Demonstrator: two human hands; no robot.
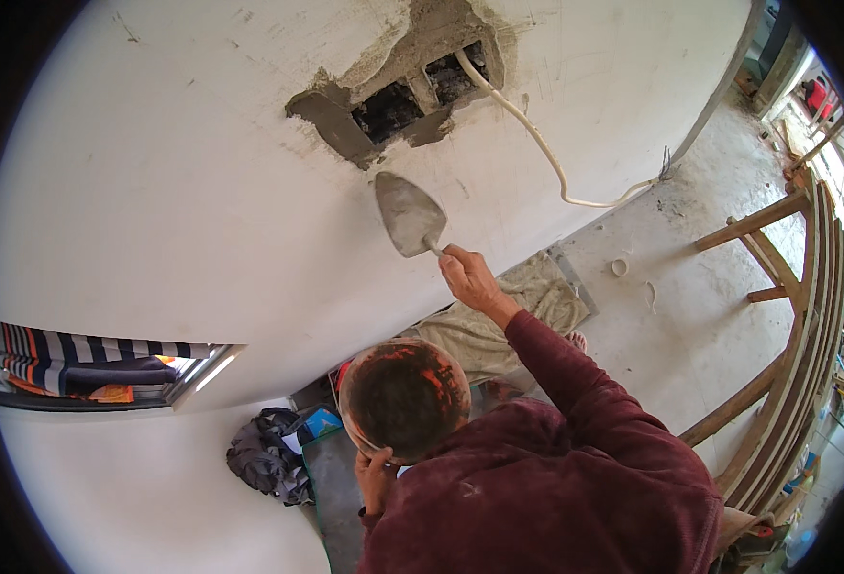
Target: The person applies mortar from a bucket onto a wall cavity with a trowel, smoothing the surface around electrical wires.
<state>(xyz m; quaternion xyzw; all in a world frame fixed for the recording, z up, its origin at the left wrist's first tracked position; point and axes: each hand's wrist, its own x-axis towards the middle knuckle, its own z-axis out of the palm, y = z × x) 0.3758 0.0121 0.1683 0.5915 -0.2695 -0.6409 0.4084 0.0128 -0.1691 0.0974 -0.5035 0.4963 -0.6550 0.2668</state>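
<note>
My right hand [470, 277] grips the handle of a metal trowel [405, 212], its grey blade raised against the white wall just below a rough patched hole [341, 129] with two dark box openings [384, 113]. A white cable [546, 158] comes out of the upper opening and runs down the wall to the right. My left hand [376, 471] holds the rim of a round bowl [398, 397], dark inside with orange smears, close to my body in its maroon sleeves.
A drop cloth [546, 297] lies along the wall's foot. Wooden scaffold boards [805, 306] stand on the concrete floor [661, 287] at the right, near a small ring-shaped object [619, 268]. Dark crumpled fabric [264, 454] lies lower left; striped cloth [68, 359] hangs in a window opening.
</note>
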